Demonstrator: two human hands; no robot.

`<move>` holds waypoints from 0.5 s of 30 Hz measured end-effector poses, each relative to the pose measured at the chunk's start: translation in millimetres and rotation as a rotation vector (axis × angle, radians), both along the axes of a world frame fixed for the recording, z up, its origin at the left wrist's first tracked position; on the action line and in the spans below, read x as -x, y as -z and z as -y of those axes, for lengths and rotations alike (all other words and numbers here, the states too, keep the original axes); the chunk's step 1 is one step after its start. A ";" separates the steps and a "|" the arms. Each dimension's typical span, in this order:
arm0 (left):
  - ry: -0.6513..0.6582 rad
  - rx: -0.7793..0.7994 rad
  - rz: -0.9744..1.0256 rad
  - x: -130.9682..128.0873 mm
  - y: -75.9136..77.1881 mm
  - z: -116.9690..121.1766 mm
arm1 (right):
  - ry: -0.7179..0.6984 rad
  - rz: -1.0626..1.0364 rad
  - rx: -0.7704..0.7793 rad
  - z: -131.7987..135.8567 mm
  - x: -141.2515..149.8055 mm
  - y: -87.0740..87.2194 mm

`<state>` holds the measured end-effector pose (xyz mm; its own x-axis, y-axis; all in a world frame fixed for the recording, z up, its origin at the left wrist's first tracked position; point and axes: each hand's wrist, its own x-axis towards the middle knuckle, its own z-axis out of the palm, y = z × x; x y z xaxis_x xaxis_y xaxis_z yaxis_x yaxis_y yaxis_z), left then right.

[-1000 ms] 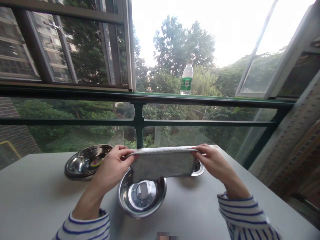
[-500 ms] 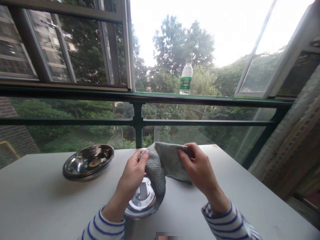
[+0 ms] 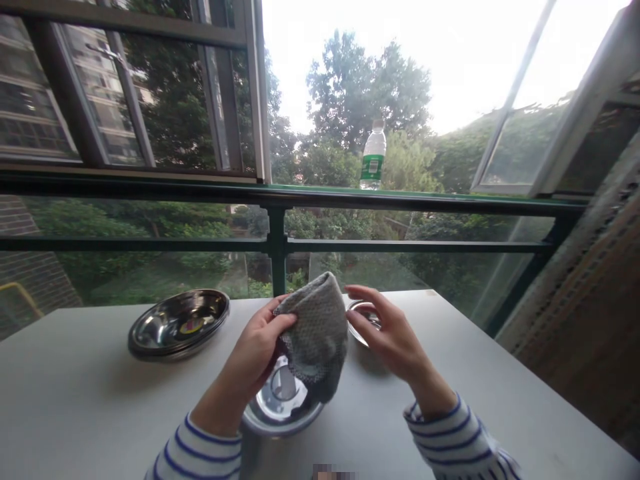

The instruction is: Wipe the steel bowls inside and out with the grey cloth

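Observation:
A grey cloth (image 3: pixel 320 327), folded over, hangs from my left hand (image 3: pixel 257 343), which pinches its left edge between thumb and fingers. Its lower end droops over a shiny metal bowl (image 3: pixel 280 425) on the table, covering part of the bowl's right side. My right hand (image 3: pixel 393 330) is off the cloth, just to its right, with thumb and fingers apart and nothing between them. Behind those fingers a smaller round metal dish (image 3: pixel 357 323) shows in part; the hand hides the rest of it.
Stacked metal basins (image 3: pixel 177 327) stand on the white table (image 3: pixel 90 393) at the left, a yellow sticker inside the top one. Beyond the table runs a dark green railing (image 3: pixel 425 200) with a clear green-labelled bottle (image 3: pixel 373 160) on it. A curtain (image 3: pixel 575 267) hangs at the right.
My right hand has let go of the cloth's right end and opened. The cloth, earlier stretched between both hands, now hangs folded from my left hand, uncovering the small dish.

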<state>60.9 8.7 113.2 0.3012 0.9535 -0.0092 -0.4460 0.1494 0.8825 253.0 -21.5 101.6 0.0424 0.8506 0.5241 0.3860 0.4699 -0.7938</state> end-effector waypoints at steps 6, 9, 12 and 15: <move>0.111 0.035 -0.014 3.9 3.7 -4.5 | -0.352 -0.382 0.271 -11.3 -4.7 7.6; 0.226 -0.006 0.009 2.9 8.1 -6.3 | -0.199 -0.538 0.192 -11.4 2.7 5.9; 0.302 -0.014 -0.023 2.2 11.8 -7.6 | -0.175 -0.648 0.161 -10.4 5.4 3.0; 0.243 -0.002 -0.065 3.4 13.0 -9.2 | -0.295 -0.622 0.200 -7.3 3.6 -0.3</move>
<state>57.4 17.8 100.2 0.5206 0.8531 -0.0345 -0.3396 0.2439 0.9084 249.3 -14.2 101.9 0.0360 0.9498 0.3107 -0.2869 0.3076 -0.9072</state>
